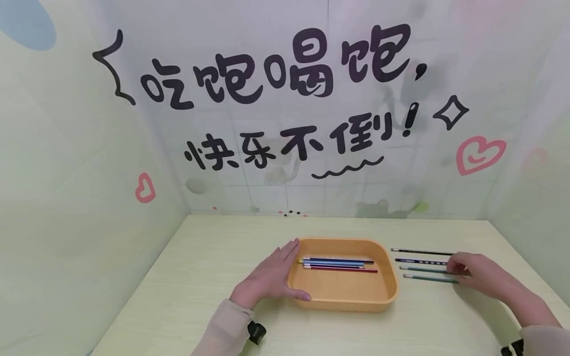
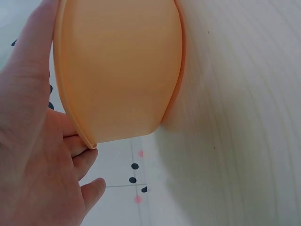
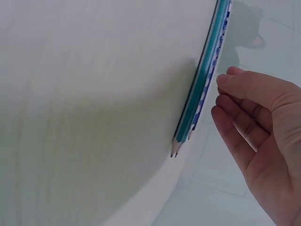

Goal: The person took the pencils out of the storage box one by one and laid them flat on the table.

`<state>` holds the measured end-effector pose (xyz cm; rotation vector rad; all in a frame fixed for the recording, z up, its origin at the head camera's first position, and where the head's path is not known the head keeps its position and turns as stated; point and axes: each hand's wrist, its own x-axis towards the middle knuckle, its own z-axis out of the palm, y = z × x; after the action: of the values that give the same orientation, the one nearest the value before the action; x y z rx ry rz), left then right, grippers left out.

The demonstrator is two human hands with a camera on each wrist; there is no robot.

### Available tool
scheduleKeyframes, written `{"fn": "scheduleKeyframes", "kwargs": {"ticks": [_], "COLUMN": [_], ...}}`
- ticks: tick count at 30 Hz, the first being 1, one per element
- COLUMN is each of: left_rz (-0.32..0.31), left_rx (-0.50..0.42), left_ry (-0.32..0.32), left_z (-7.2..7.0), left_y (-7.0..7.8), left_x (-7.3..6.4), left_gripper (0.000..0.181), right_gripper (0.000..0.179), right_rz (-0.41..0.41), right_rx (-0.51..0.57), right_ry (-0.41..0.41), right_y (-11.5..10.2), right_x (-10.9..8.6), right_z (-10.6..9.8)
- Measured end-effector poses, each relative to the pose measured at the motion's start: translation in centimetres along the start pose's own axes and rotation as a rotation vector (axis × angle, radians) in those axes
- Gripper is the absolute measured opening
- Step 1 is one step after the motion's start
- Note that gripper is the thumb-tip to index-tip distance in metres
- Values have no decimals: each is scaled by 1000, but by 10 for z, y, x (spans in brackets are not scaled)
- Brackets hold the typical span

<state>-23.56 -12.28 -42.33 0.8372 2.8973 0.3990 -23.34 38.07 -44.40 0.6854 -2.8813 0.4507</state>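
An orange plastic tray [image 1: 343,289] stands on the table with several pencils [image 1: 338,265] lying side by side in it. My left hand [image 1: 272,275] rests on its left end, fingers straight along the rim at the back corner and thumb at the front corner. To the right of the tray lie a black pencil [image 1: 418,250], a blue patterned pencil [image 1: 416,261] and two teal pencils [image 1: 420,269], roughly parallel. My right hand [image 1: 483,274] is over their right ends, fingers loosely bent. In the right wrist view, the sharpened tips show beside the fingertips [image 3: 224,80], and nothing shows between thumb and fingers.
The pale wooden table [image 1: 196,277] ends at a printed back wall [image 1: 231,198] with dark lettering, and light side walls flank it. A dark wrist device [image 1: 256,332] sits at the left cuff and another [image 1: 512,347] at the right cuff.
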Motion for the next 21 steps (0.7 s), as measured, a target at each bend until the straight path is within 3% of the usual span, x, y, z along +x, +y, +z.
{"fn": "scheduleKeyframes", "kwargs": {"ticks": [11,21], "left_rz": [1,3], "left_rx": [-4,12], "left_ry": [2,-5], "left_z": [3,1], "left_y": [-3,-2], "left_x": [0,1], "left_gripper": [129,128], "right_gripper": [19,20], "right_rz": [-6,45], "right_rx": [12,28], "right_ry": [-7,-60], "right_y": [-24,-60], "right_x": [16,38], "right_z": [-14,-25]}}
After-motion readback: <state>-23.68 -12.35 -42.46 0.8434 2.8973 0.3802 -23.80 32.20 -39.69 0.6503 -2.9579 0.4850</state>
